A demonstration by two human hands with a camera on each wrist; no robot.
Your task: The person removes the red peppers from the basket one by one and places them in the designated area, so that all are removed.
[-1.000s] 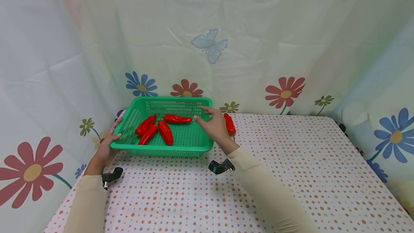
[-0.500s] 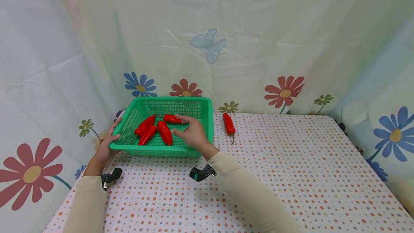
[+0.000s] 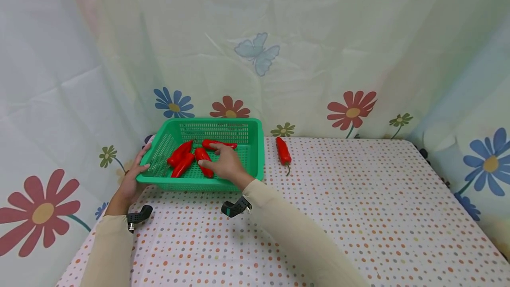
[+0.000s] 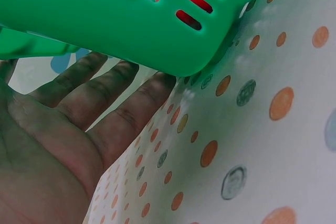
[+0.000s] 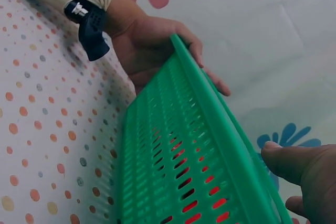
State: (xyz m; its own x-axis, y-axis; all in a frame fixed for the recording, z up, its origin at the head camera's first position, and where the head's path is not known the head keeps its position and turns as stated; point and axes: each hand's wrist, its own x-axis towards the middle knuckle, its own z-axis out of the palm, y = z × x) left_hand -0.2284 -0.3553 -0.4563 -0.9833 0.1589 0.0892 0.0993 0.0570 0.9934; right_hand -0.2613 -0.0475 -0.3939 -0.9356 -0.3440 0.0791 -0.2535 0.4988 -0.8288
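Observation:
A green plastic basket [image 3: 191,181] with slotted sides holds several red chili peppers. My left hand [image 3: 130,185] holds its left end, thumb over the rim and fingers along the outside; in the left wrist view, those fingers [image 4: 134,106] touch the basket from below. Over the basket's middle hovers my right hand [image 3: 228,163], thumb and forefinger spread. Its thumb overlaps the middle pepper [image 3: 201,153]; contact is unclear. The forefinger partly covers the back pepper [image 3: 229,145]. Two more peppers lie at the left, an upper one [image 3: 180,152] and a lower one [image 3: 183,165].
Another red chili pepper [image 3: 283,152] with a green stem lies on the dotted tablecloth [image 3: 358,198], right of the basket. A flowered curtain [image 3: 311,65] stands behind the table and at both sides.
My right hand has moved left from the basket's right rim, in over the peppers, and the pepper outside has come into full view. My left hand keeps its place on the basket.

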